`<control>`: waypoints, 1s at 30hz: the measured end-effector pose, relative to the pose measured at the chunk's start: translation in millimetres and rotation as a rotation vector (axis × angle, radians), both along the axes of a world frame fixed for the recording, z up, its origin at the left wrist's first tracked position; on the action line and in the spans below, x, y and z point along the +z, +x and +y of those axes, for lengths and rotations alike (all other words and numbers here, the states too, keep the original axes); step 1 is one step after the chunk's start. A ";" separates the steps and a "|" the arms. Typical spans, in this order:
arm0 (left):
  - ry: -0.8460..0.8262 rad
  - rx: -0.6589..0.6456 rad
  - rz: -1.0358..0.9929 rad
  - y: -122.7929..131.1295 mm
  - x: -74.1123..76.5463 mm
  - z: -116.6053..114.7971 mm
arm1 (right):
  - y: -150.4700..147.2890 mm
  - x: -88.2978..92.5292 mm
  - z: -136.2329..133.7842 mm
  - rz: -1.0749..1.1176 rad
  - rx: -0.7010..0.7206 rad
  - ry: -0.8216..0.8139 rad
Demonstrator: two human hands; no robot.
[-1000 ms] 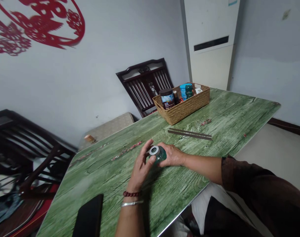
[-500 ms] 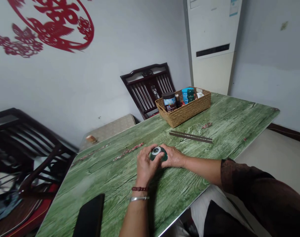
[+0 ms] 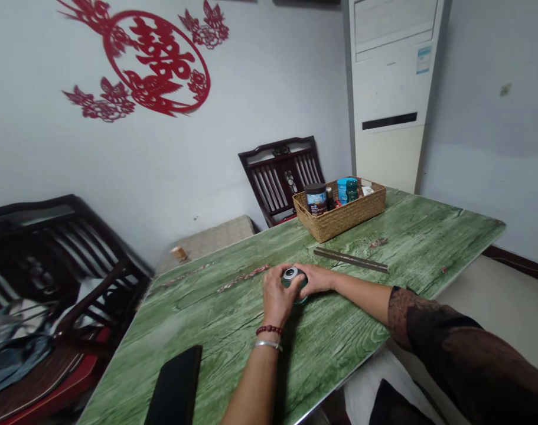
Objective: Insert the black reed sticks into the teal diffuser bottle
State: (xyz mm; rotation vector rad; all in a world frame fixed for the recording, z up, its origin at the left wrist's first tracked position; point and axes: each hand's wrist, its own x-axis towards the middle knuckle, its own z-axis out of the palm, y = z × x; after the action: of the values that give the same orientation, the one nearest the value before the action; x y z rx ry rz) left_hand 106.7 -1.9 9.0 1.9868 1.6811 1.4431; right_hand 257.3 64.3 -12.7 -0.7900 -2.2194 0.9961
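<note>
Your left hand (image 3: 278,297) has closed down over the small round teal glass jar (image 3: 290,274), where its fingers stood raised and spread a moment ago. Your right hand (image 3: 316,278) is curled against the jar's other side, so the fingertips of both hands nearly meet and the jar is held between them. Only its silver-ringed top and a sliver of its teal side show; whether it is resting on the surface or slightly lifted, you can't tell.

The jar sits near the middle of the green wood-grain tabletop (image 3: 215,333), closer to the long edge at your right arm. A flat black rectangular slab (image 3: 175,385) lies by the near edge, in front of your left wrist. Beyond your hands, a long, narrow dark strip (image 3: 351,260) lies on the surface. At the far corner stands a woven wicker basket (image 3: 339,223) holding a dark-lidded labelled jar (image 3: 316,199) and a blue container (image 3: 342,190).
</note>
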 end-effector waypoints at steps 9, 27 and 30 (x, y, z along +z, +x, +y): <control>-0.171 -0.060 -0.506 -48.0 9.9 -16.1 | 25.8 1.6 -4.7 0.190 -0.167 -0.205; -0.681 -0.259 -1.215 -33.2 -13.2 -80.9 | 63.9 3.1 -72.3 0.710 -0.168 -0.624; -0.652 -0.235 -1.171 -30.9 -19.1 -82.6 | 62.8 -17.7 -80.5 0.679 -0.178 -0.694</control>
State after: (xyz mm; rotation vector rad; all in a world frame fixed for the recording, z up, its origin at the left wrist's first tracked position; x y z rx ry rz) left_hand 75.8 -84.5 -10.2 0.6702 1.0709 1.2798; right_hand 320.1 -16.1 -30.4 -0.7533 -1.2037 1.6683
